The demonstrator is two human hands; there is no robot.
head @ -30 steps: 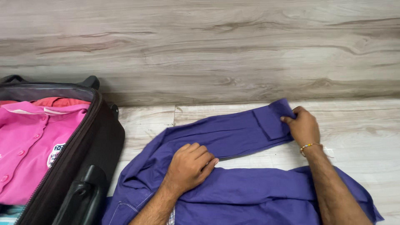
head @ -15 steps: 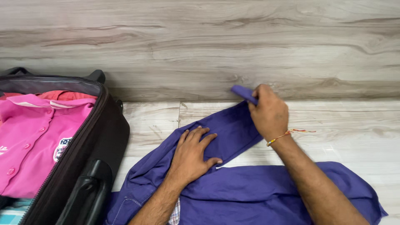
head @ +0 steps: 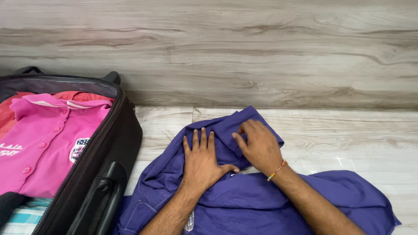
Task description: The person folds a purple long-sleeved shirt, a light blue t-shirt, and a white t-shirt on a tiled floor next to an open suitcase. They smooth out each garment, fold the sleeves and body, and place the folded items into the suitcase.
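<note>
Pale wood floor, lower centre of frame: my left hand (head: 202,162) and right hand (head: 257,148) lie flat, fingers spread, gripping nothing, side by side on the folded-in sleeve (head: 237,130) of the purple shirt (head: 270,204), whose body runs toward lower right.

The shirt (head: 261,200) is solid purple; the polo (head: 48,143) bright pink; the suitcase (head: 109,174) black; the floor (head: 357,135) pale grey wood-grain.
</note>
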